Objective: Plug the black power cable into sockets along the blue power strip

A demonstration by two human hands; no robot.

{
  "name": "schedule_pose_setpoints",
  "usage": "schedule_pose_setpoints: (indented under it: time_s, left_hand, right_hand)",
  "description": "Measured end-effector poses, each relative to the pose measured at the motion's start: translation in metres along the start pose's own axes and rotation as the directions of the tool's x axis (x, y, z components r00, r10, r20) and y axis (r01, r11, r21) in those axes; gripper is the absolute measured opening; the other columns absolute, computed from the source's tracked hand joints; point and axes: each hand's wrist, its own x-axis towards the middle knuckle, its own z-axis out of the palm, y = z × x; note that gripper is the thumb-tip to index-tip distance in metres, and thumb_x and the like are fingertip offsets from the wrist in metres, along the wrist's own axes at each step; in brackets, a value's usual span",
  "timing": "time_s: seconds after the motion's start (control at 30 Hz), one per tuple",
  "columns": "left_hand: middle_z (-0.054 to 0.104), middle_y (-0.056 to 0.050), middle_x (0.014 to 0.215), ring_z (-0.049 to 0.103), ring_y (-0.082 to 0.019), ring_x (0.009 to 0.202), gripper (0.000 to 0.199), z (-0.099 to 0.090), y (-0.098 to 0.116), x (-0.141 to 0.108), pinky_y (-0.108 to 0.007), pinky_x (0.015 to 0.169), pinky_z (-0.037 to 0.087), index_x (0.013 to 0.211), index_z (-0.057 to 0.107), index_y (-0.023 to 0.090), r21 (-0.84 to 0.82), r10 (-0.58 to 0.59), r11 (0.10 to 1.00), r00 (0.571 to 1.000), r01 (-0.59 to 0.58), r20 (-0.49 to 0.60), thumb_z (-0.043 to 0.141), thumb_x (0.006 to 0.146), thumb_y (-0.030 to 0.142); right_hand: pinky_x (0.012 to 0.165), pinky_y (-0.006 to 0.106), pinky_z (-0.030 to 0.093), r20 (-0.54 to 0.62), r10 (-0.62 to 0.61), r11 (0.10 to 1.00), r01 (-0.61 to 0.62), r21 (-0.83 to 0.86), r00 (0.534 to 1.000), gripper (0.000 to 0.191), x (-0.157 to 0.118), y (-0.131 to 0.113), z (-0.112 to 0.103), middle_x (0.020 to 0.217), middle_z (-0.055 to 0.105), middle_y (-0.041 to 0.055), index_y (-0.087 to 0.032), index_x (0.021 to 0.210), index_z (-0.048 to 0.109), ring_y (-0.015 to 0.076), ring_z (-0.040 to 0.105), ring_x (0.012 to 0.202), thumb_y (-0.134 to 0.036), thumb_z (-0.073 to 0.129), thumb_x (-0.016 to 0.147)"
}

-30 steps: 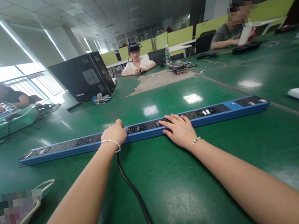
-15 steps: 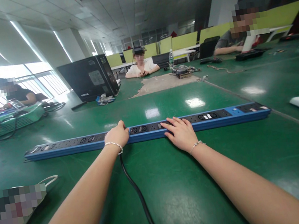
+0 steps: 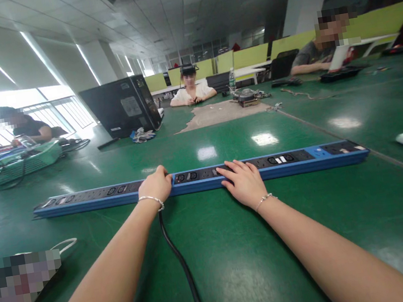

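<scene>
Well, your strip [image 3: 200,186] lies flat on the table [image 3: 233,232], lengthwise across the middle of the frame with its sockets [image 3: 192,176] facing up. Your left hand [image 3: 155,186] is curled closed over it left of centre, the black cord [image 3: 185,263] trailing from beneath toward the bottom edge; what sits inside that fist is hidden, though it looks to be the cord's plug. Your right hand [image 3: 245,181] rests on the strip just right of centre, fingers spread. As I judge it, the right hand is the brace: press those fingers down so the strip can't slide. Line your left wrist up with the socket and apply force squarely, without rocking, since a tilted plug may bind. Leave the cord slack so it doesn't tug sideways.
</scene>
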Motion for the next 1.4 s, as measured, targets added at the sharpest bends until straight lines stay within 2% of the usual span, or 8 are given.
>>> schedule_pose_setpoints:
  time_s: [0.2, 0.27, 0.37, 0.5, 0.7, 0.87, 1.13, 1.4]
  left_hand:
    - [0.068, -0.013, 0.092, 0.063, -0.028, 0.088, 0.032, 0.0, 0.002, -0.003, -0.037, 0.072, 0.045, 0.099, 0.055, 0.022, -0.05, -0.034, 0.998, 0.999, 0.033, -0.034, 0.036, 0.083, 0.042]
    - [0.068, -0.012, 0.091, 0.063, -0.028, 0.086, 0.034, -0.014, 0.004, -0.003, -0.038, 0.071, 0.046, 0.102, 0.055, 0.022, -0.095, -0.085, 0.993, 0.99, 0.074, -0.111, 0.035, 0.083, 0.043]
    - [0.067, -0.01, 0.093, 0.062, -0.027, 0.089, 0.038, -0.045, -0.003, 0.003, -0.036, 0.072, 0.045, 0.104, 0.055, 0.022, -0.17, -0.125, 0.982, 0.949, 0.078, -0.29, 0.037, 0.083, 0.047]
    - [0.067, -0.006, 0.09, 0.061, -0.024, 0.087, 0.033, -0.07, -0.033, 0.017, -0.033, 0.072, 0.045, 0.093, 0.061, 0.023, -0.133, -0.084, 0.99, 0.967, 0.053, -0.239, 0.044, 0.078, 0.046]
    - [0.066, -0.003, 0.081, 0.061, -0.022, 0.08, 0.036, -0.052, -0.09, 0.024, -0.029, 0.068, 0.044, 0.094, 0.06, 0.023, -0.036, -0.116, 0.993, 0.986, 0.112, -0.117, 0.041, 0.076, 0.047]
    - [0.067, -0.007, 0.086, 0.061, -0.025, 0.083, 0.04, -0.036, -0.114, 0.029, -0.031, 0.069, 0.044, 0.097, 0.06, 0.023, 0.035, -0.121, 0.992, 0.991, 0.123, -0.054, 0.039, 0.076, 0.049]
    - [0.067, -0.008, 0.093, 0.062, -0.025, 0.085, 0.04, -0.016, -0.125, 0.037, -0.032, 0.072, 0.045, 0.098, 0.06, 0.023, 0.056, -0.081, 0.995, 0.997, 0.081, -0.003, 0.039, 0.076, 0.049]
    - [0.067, -0.008, 0.092, 0.062, -0.026, 0.086, 0.04, -0.014, -0.124, 0.039, -0.032, 0.071, 0.045, 0.099, 0.059, 0.024, 0.074, -0.085, 0.994, 0.996, 0.084, 0.004, 0.039, 0.077, 0.049]
  right_hand:
    - [0.1, 0.043, 0.024, -0.009, 0.006, 1.0, -0.007, -0.007, 1.0, 0.036, 0.0, 0.0, 0.001, 0.132, 0.049, -0.0016, -0.039, 0.122, 0.052, 0.0212, 0.038, 0.123, -0.037, 0.048, 0.086]
    - [0.1, 0.042, 0.025, -0.004, 0.002, 1.0, -0.002, -0.008, 1.0, 0.036, 0.0, 0.0, 0.0, 0.132, 0.049, -0.0018, -0.039, 0.122, 0.052, 0.021, 0.038, 0.123, -0.038, 0.048, 0.086]
    - [0.1, 0.042, 0.025, 0.0, -0.003, 1.0, 0.003, -0.009, 1.0, 0.036, 0.0, 0.0, -0.001, 0.132, 0.049, -0.0016, -0.038, 0.122, 0.052, 0.0208, 0.038, 0.123, -0.038, 0.048, 0.086]
    - [0.1, 0.043, 0.025, -0.002, 0.003, 1.0, -0.003, -0.01, 1.0, 0.036, 0.0, 0.0, -0.002, 0.131, 0.05, -0.0008, -0.038, 0.121, 0.053, 0.0216, 0.038, 0.122, -0.038, 0.048, 0.086]
    - [0.099, 0.043, 0.025, -0.001, -0.006, 1.0, 0.006, -0.01, 1.0, 0.036, 0.001, 0.0, 0.0, 0.132, 0.05, -0.0005, -0.037, 0.122, 0.053, 0.0219, 0.039, 0.122, -0.038, 0.047, 0.086]
    - [0.099, 0.043, 0.025, -0.005, -0.002, 1.0, 0.001, -0.014, 1.0, 0.036, 0.001, 0.001, 0.0, 0.132, 0.05, -0.0007, -0.038, 0.122, 0.053, 0.0219, 0.038, 0.122, -0.037, 0.048, 0.086]
    - [0.099, 0.044, 0.026, -0.005, -0.007, 1.0, 0.007, -0.019, 1.0, 0.036, 0.001, 0.0, 0.0, 0.132, 0.049, -0.0004, -0.038, 0.122, 0.053, 0.022, 0.038, 0.122, -0.037, 0.048, 0.086]
    - [0.1, 0.043, 0.025, 0.001, -0.001, 1.0, 0.001, -0.021, 1.0, 0.036, 0.001, 0.0, -0.001, 0.132, 0.049, -0.0012, -0.039, 0.122, 0.052, 0.0214, 0.038, 0.122, -0.037, 0.048, 0.086]
